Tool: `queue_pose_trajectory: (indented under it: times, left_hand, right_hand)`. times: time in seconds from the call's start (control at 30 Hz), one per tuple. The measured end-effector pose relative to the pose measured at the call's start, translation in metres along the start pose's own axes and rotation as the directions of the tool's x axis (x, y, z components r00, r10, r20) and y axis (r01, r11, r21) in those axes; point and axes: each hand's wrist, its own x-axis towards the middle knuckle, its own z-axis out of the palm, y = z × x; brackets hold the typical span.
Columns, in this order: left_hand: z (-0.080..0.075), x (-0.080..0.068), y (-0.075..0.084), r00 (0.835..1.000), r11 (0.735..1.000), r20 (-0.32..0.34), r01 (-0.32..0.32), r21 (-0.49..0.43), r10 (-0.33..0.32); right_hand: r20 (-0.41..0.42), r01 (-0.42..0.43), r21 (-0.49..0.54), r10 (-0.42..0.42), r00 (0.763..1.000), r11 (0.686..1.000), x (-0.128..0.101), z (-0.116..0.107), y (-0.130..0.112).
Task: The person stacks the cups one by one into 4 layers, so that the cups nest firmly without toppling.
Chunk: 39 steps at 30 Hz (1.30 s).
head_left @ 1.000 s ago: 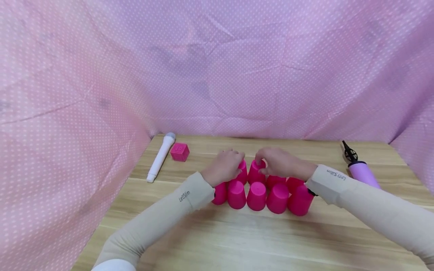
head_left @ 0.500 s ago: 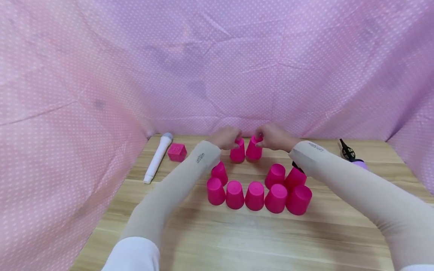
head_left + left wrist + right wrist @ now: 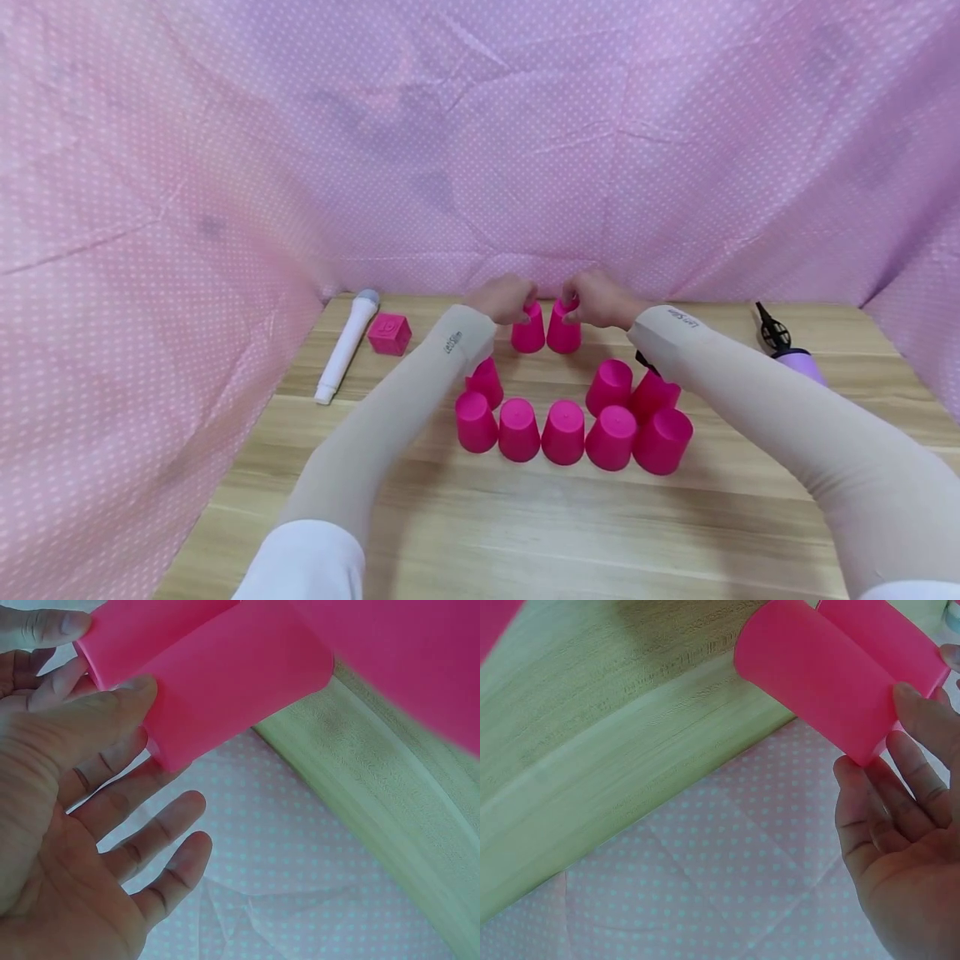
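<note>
Two upside-down pink cups stand side by side near the back edge of the table. My left hand [image 3: 504,298] pinches the left cup [image 3: 528,331] at its top end, thumb on the near side; in the left wrist view the other fingers of this hand [image 3: 97,802] spread past the cup [image 3: 232,682]. My right hand [image 3: 600,298] pinches the right cup [image 3: 564,331] the same way, with its thumb against the wall of the cup [image 3: 817,675] in the right wrist view. Nearer me, a front row of several pink cups [image 3: 563,433] stands inverted.
Behind that row stand more inverted cups, one at the left [image 3: 486,383] and two at the right, including this cup [image 3: 609,387]. A white microphone [image 3: 347,350] and a pink cube [image 3: 390,334] lie at the left. A purple hand pump [image 3: 798,364] lies right. Polka-dot cloth [image 3: 480,167] hangs behind.
Both hands have carried their two cups away from me, out of the second row to the back of the table. Over the last half second they have barely moved.
</note>
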Motion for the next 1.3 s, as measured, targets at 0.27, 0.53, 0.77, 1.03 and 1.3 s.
queue_pose_trajectory:
  times: [0.27, 0.53, 0.77, 1.03, 1.3]
  left_hand:
    - [-0.005, -0.003, 0.0, 1.0, 0.999, -0.023, 0.0, 0.037, 0.001]
    - [-0.023, -0.037, -0.006, 0.993, 0.994, -0.082, -0.078, 0.075, 0.084]
    - [-0.022, -0.1, -0.003, 0.981, 0.975, -0.091, -0.155, 0.156, 0.171]
    - [0.009, -0.136, -0.012, 0.98, 0.974, -0.09, -0.163, 0.159, 0.179]
    - [0.027, -0.14, -0.022, 0.99, 0.99, -0.094, -0.094, 0.106, 0.104]
  right_hand:
    - [-0.005, 0.029, -0.004, -0.03, 1.0, 1.0, -0.012, -0.008, -0.004]
    - [-0.079, 0.16, 0.009, -0.159, 0.984, 0.987, -0.049, -0.028, -0.011]
    - [-0.034, 0.221, -0.052, -0.222, 0.974, 0.974, -0.094, -0.024, -0.018]
    - [-0.003, 0.201, -0.057, -0.201, 0.98, 0.978, -0.125, -0.002, -0.009]
    - [-0.024, 0.208, -0.028, -0.208, 0.978, 0.978, -0.131, 0.008, -0.002]
